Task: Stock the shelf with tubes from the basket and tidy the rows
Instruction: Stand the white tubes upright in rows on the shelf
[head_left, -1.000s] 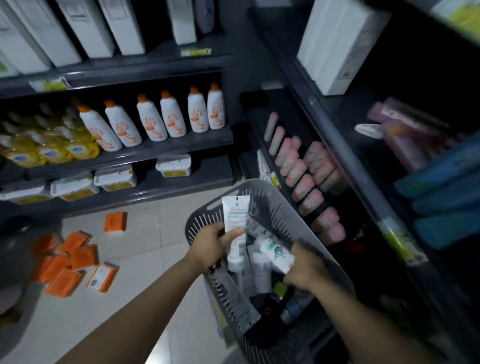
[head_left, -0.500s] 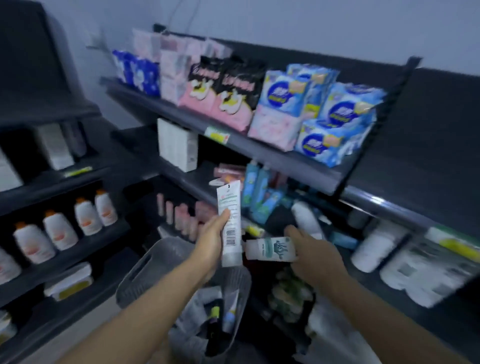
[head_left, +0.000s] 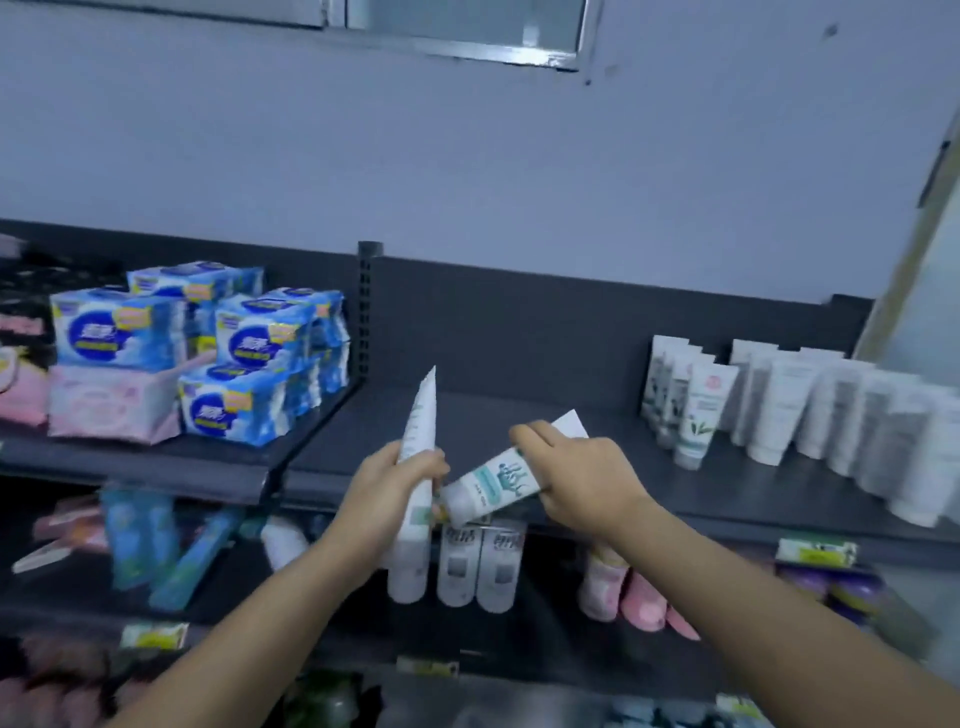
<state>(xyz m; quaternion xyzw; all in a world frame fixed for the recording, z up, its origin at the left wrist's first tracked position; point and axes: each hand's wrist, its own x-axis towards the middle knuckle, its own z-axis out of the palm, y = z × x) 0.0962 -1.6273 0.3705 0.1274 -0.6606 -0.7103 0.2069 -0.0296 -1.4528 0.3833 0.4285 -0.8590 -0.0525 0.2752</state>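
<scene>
- White tall tube (head_left: 421, 415) gripped upright in left hand (head_left: 389, 493).
- I see right hand (head_left: 582, 478) gripping short tube (head_left: 488, 483), cap toward 8 o'clock.
- Tube row (head_left: 810, 410) at 3 o'clock.

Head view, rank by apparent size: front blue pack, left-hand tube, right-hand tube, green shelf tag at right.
1. front blue pack
2. left-hand tube, gripped by the left hand
3. right-hand tube, partly under the right hand
4. green shelf tag
Tubes are nearer the camera, so true sizes are unsure.

Packets (head_left: 208, 358) at left on the shelf (head_left: 519, 421), tube rows (head_left: 789, 405) at right, upright tube (head_left: 421, 415) left of tilted tube (head_left: 493, 483) in front
</scene>
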